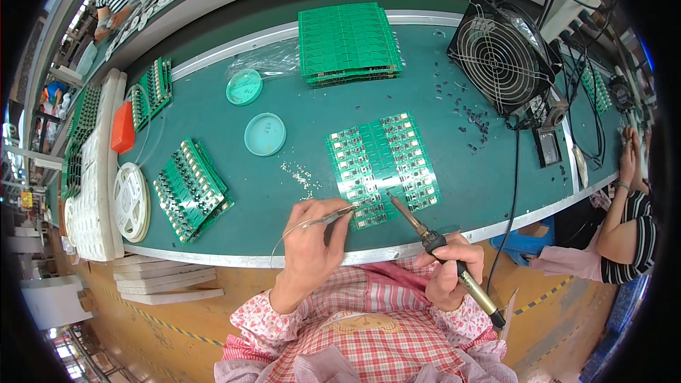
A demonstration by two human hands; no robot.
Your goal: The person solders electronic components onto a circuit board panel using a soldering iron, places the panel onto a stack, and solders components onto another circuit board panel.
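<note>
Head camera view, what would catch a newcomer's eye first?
A bright green stack of circuit boards at the far middle of the workbench likely stands out first. To its right stands a black fan with a round wire grille. Nearer, the right hand holds a soldering iron over a component-filled panel.

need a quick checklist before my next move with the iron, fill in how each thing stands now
1. Iron gripped by its handle in the right hand: ok.
2. Wire in the left hand, held at the board: ok.
3. Board lying on the table: ok.
4. Table free of loose bits: not ok, white bits lie left of the board, black bits to its right.
5. Fan running: cannot tell.
</note>
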